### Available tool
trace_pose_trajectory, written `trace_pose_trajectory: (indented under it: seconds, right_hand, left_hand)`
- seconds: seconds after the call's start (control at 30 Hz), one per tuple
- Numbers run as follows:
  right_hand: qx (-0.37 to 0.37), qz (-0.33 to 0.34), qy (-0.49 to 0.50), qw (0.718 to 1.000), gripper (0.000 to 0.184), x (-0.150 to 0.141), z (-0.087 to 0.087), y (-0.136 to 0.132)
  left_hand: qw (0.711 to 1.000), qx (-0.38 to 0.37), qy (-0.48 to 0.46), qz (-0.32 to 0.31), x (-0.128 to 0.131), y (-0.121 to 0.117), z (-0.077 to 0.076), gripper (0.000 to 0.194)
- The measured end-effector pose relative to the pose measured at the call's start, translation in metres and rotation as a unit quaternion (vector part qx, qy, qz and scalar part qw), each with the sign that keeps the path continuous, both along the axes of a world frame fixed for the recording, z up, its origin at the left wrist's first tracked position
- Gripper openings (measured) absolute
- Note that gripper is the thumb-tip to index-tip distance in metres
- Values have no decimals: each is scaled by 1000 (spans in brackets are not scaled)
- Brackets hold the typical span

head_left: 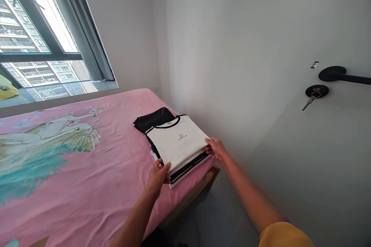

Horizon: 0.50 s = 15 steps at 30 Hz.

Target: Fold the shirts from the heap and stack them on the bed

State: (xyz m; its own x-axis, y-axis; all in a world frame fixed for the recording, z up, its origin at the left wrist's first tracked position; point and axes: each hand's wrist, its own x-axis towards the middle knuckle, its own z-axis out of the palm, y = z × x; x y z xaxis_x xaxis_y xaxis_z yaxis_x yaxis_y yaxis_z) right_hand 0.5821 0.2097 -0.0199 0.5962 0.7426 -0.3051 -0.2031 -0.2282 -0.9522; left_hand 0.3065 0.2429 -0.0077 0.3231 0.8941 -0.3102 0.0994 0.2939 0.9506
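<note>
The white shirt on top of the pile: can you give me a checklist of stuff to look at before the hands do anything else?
1. Left hand gripping the near left corner: ok.
2. Right hand gripping the near right corner: ok.
3. White shirt lying flat with its small print facing up: ok.
4. Everything lined up neatly: not ok, a black garment sticks out past the shirt's collar.
5. Pile resting on the pink bed cover: ok, though it is close to the bed's edge.
6. How many layers the fingers have hold of: cannot tell, the fingertips are partly hidden.
</note>
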Motion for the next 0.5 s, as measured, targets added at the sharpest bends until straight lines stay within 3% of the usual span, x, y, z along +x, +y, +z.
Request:
trace_pose_trajectory:
  seconds: [0.17, 0.3, 0.4, 0.5]
  right_hand:
    - [-37, -15, -74, 996, 25, -1, -7, -3]
    - [-53, -67, -190, 978, 29, 1, -11, -12]
    - [-29, -113, -285, 951, 40, -3, -7, -17]
    - [19, -108, -372, 922, 45, -24, -1, -12]
  left_hand:
    - [1000, -17, 21, -2, 4, -5, 4, 45]
    - [999, -30, 4, 13, -8, -11, 0, 52]
    - [999, -34, -18, 22, -31, -22, -14, 55]
    - [997, -69, -41, 20, -55, -45, -39, 56]
